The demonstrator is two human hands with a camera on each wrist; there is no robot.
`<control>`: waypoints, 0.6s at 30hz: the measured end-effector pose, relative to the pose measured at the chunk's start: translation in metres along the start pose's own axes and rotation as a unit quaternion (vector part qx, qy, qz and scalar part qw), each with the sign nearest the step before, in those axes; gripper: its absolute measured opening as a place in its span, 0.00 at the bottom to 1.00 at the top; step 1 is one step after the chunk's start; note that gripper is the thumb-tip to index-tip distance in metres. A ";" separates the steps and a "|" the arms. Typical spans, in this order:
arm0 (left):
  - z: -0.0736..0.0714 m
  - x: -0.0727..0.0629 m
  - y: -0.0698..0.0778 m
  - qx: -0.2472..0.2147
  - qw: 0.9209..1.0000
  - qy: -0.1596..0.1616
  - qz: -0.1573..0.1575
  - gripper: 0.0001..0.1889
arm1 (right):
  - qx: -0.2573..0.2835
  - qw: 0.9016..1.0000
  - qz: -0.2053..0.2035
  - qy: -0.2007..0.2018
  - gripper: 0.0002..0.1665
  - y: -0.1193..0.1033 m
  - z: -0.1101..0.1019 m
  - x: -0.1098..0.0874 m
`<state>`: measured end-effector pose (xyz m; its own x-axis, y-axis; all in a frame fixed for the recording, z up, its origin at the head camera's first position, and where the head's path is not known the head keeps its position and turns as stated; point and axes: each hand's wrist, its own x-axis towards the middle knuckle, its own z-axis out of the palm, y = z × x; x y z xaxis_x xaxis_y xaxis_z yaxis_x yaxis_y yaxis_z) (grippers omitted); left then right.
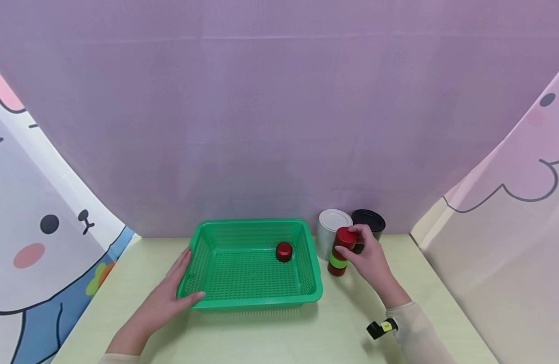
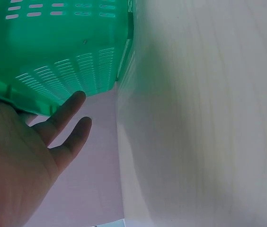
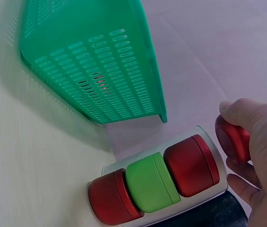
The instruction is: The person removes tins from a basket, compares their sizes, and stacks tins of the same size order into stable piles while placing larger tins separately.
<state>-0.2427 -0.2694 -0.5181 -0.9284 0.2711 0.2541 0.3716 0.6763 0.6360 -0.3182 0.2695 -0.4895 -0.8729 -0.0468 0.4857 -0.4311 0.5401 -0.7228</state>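
Thumb and fingers of my right hand (image 1: pixel 372 259) pinch a small round red tin (image 3: pixel 233 140). It is held just off the top of a stack: an upper red tin (image 3: pixel 192 165), a lime-green tin (image 3: pixel 152 183) and a lower red tin (image 3: pixel 114 197). At the left end of the green plastic basket (image 1: pixel 249 305), my left hand (image 1: pixel 163 299) rests against the side, its thumb at the near corner of the rim. The left wrist view shows its fingers (image 2: pixel 60 118) extended beside the slotted wall. One red tin (image 1: pixel 284 252) sits inside the basket, toward the right.
Behind the stack stands a large white can (image 1: pixel 326 237), with a black can (image 1: pixel 368 221) to its right, partly hidden by my hand. A purple cloth backdrop (image 1: pixel 261 126) rises at the table's (image 1: pixel 261 338) far edge, and printed cloths hang on both sides.
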 end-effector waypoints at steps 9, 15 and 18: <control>0.001 0.000 0.000 -0.006 1.000 0.000 0.001 0.59 | -0.001 1.000 0.006 0.000 0.33 0.005 0.002 -0.001; 0.001 0.000 -0.001 -0.002 1.000 0.002 0.003 0.59 | 0.001 1.000 0.007 -0.002 0.34 0.006 0.003 -0.002; 0.001 0.000 -0.001 -0.001 1.000 0.002 0.003 0.59 | -0.003 1.000 0.008 -0.002 0.34 0.007 0.003 -0.002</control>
<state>-0.2429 -0.2691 -0.5194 -0.9263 0.2723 0.2605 0.3768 0.6735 0.6359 -0.3205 0.2710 -0.4969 -0.8809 -0.0408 0.4716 -0.4148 0.5464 -0.7276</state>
